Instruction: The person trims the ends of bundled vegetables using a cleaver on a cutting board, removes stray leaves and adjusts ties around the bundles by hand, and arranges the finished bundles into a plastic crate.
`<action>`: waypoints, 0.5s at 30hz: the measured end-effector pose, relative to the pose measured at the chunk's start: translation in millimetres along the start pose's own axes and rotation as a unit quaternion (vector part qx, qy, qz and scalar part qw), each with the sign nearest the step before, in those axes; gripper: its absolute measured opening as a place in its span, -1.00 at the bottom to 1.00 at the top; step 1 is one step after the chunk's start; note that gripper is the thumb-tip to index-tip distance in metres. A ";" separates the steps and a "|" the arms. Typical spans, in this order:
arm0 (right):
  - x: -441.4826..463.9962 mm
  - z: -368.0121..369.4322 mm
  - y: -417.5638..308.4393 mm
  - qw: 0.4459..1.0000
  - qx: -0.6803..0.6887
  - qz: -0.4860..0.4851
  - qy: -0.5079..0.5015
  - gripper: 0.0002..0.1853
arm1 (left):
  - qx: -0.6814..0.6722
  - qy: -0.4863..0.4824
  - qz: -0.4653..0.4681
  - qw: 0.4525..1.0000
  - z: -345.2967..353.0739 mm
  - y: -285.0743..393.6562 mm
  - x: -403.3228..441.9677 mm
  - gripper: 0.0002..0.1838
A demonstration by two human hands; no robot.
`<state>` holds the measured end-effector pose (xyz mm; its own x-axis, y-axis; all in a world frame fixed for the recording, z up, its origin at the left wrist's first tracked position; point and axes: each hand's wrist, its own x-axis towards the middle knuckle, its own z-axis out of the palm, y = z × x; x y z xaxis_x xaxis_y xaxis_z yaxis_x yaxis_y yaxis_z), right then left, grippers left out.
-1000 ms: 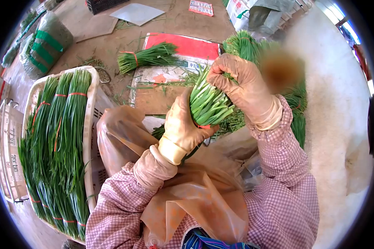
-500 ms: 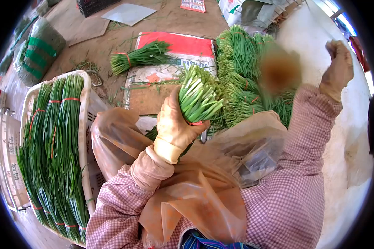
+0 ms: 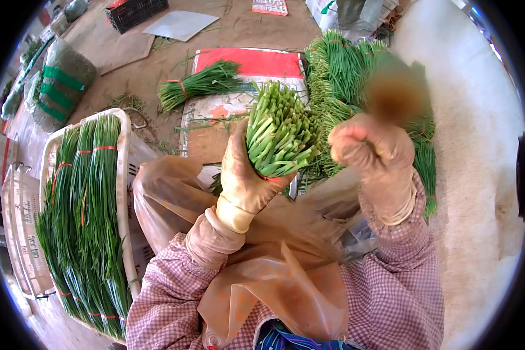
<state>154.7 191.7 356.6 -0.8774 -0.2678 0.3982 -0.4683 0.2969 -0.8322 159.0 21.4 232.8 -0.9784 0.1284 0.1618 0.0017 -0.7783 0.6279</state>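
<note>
My gloved left hand is wrapped round a bundle of green stalks, whose cut ends face up toward me; a red band circles it near my fingers. Just right of the bundle, apart from it, my gloved right hand has its fingers curled together, and whatever may be between them cannot be made out. Behind that hand is a pile of banded green bundles. Another banded bundle lies on a red and white sheet beyond my left hand.
A white crate with long banded bundles stands at the left, beside another white crate. Farther back are a wrapped sack, a black crate and a pale board. A brown blur hides part of the pile.
My right hand left the bundle, swung far out to the right, and has come back beside it with fingers curled. My left hand still holds the bundle, its cut ends now turned more toward me.
</note>
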 end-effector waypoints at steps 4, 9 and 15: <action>1.1 17.4 1.0 0.991 -0.103 -0.082 -0.027 -0.83 | 0.165 0.050 0.096 0.980 -13.8 -10.1 2.9 0.01; -0.3 39.4 0.5 0.939 -0.294 -0.180 -0.004 -0.70 | 0.527 0.118 0.256 0.802 -37.6 -24.4 5.8 0.09; -3.6 67.3 20.7 0.884 -0.379 -0.269 0.054 -0.69 | 0.412 0.143 0.209 0.876 -29.7 -24.3 7.3 0.08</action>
<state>155.3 137.1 311.9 -0.4919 -0.4798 0.7265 -0.7198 0.6935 -0.0294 145.7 23.0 196.0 -0.8687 -0.3124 0.3845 0.4045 0.0008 0.9145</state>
